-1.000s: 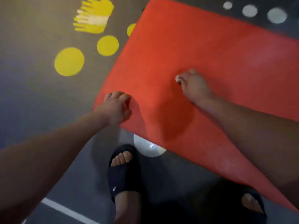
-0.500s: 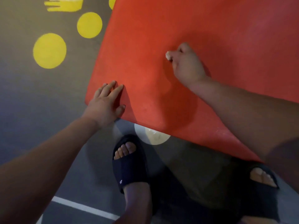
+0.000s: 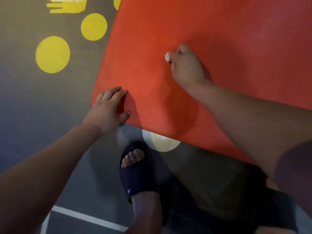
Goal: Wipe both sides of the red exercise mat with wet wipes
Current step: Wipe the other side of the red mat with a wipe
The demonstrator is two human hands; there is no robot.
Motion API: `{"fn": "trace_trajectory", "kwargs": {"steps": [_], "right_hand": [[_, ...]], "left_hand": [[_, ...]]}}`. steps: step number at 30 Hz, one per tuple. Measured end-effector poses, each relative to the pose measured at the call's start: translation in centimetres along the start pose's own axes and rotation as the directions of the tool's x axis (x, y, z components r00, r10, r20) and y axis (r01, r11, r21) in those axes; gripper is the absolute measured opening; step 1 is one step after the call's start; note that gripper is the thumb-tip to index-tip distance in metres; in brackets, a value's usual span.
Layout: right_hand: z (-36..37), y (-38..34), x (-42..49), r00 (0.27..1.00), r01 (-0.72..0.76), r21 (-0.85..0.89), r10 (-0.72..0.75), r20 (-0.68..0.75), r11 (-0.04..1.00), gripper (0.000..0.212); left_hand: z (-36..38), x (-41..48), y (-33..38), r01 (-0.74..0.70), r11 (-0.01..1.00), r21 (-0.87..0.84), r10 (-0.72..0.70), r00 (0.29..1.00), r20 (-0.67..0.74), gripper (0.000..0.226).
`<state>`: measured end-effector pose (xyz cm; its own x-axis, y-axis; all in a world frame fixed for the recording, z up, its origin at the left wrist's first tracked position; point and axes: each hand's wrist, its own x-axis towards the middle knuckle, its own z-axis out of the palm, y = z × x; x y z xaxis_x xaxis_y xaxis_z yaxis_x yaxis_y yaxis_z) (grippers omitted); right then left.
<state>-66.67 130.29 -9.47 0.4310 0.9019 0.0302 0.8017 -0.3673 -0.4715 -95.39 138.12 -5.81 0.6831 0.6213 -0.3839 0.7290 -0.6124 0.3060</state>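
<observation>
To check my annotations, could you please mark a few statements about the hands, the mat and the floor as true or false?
1. The right hand holds a white wet wipe against the red mat. True.
2. The left hand grips a second wipe. False: its straight fingers rest on the mat's corner, holding nothing.
3. The mat is rolled up. False: it is spread out flat.
4. Yellow circles mark the floor left of the mat. True.
5. The person is barefoot. False: a black sandal is worn.
</observation>
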Motion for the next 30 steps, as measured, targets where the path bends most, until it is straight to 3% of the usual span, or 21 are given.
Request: {"fn": "trace_trajectory", "kwargs": {"steps": [1,3,5,7,8,9,11,12,13,14,15,17,19,20,21,23,25,27,28,30], "right_hand": [[0.5,-1.0,-0.4,1.000,-0.006,-0.001,0.006,0.010,1.000,0.030],[1.4,-3.4,-2.7,0.981,0.161,0.005,-0.161,0.106,0.987,0.026],[1.7,-4.4,-5.3,0.848,0.462,0.073,-0.464,0.255,0.884,0.024],[1.2,-3.8,-5.2,0.708,0.630,0.041,-0.595,0.381,0.776,0.022],[1.1,-3.3,-4.0,0.720,0.623,0.015,-0.580,0.381,0.782,0.030],[1.1,-2.6,-2.4,0.780,0.552,0.011,-0.521,0.347,0.834,0.038],[0.6,-1.3,0.9,0.947,0.271,-0.052,-0.256,0.194,0.961,0.032],[0.6,-0.8,2.0,0.991,0.101,-0.056,-0.096,0.094,0.993,0.029],[0.7,-1.0,2.5,0.999,-0.015,-0.058,0.017,0.036,0.998,0.031],[0.9,-1.9,2.2,0.998,-0.041,-0.054,0.043,0.034,0.998,0.031],[1.3,-3.2,1.3,0.997,0.022,-0.032,-0.020,0.075,0.999,0.030],[2.3,-5.4,-1.6,0.925,0.301,0.088,-0.313,0.216,0.950,0.027],[2.3,-5.8,-4.1,0.721,0.579,0.190,-0.607,0.335,0.793,0.023],[1.7,-5.4,-3.9,0.646,0.649,0.174,-0.658,0.387,0.740,0.022],[1.3,-4.8,-2.7,0.641,0.666,0.118,-0.646,0.415,0.737,0.021],[1.0,-3.4,0.7,0.802,0.523,-0.017,-0.486,0.347,0.852,0.022],[0.8,-2.2,3.7,0.960,0.230,-0.050,-0.218,0.174,0.972,0.029],[1.4,-2.8,4.3,0.997,0.023,-0.008,-0.022,0.078,1.000,0.032],[2.0,-3.8,3.6,0.996,0.023,0.011,-0.024,0.081,1.000,0.032],[3.1,-6.2,0.6,0.966,0.191,0.110,-0.207,0.157,0.975,0.029]], "left_hand": [[0.0,-0.1,-0.1,-0.004,1.000,-0.006,0.004,1.000,-0.010,0.077],[0.2,-0.2,-0.1,0.001,1.000,-0.014,-0.001,1.000,-0.009,0.077],[0.3,-0.2,-0.1,0.008,1.000,-0.009,-0.008,1.000,-0.005,0.078],[0.3,-0.2,-0.1,0.005,1.000,-0.011,-0.005,1.000,-0.010,0.078],[0.2,-0.2,-0.2,-0.001,1.000,-0.011,0.001,1.000,-0.008,0.078],[0.1,-0.2,-0.2,-0.007,1.000,-0.009,0.007,1.000,-0.003,0.077],[-0.1,-0.1,-0.3,-0.016,1.000,-0.006,0.016,1.000,0.012,0.076],[-0.2,-0.1,-0.4,-0.021,1.000,-0.002,0.021,1.000,0.018,0.075],[-0.3,-0.1,-0.5,-0.025,1.000,0.006,0.024,0.999,0.021,0.075],[-0.4,-0.1,-0.6,-0.023,1.000,0.016,0.022,0.999,0.023,0.077],[-0.4,-0.2,-0.7,-0.019,1.000,0.024,0.018,1.000,0.023,0.079],[-0.3,-0.5,-0.9,-0.016,0.999,0.028,0.016,1.000,0.016,0.081],[-0.1,-0.7,-1.0,-0.016,0.999,0.028,0.016,1.000,-0.002,0.082],[0.0,-0.8,-1.1,-0.010,1.000,0.029,0.011,1.000,-0.014,0.082],[0.1,-0.9,-1.1,-0.004,1.000,0.030,0.005,1.000,-0.023,0.082],[0.0,-0.9,-0.9,0.009,1.000,0.029,-0.009,1.000,-0.022,0.081],[-0.1,-0.8,-0.9,0.009,0.999,0.033,-0.009,1.000,-0.022,0.080],[-0.1,-0.8,-1.0,0.009,0.999,0.033,-0.008,1.000,-0.026,0.081],[-0.1,-0.8,-1.0,0.008,0.999,0.033,-0.007,1.000,-0.027,0.083],[0.0,-1.0,-1.0,0.015,1.000,0.022,-0.014,1.000,-0.027,0.088]]}}
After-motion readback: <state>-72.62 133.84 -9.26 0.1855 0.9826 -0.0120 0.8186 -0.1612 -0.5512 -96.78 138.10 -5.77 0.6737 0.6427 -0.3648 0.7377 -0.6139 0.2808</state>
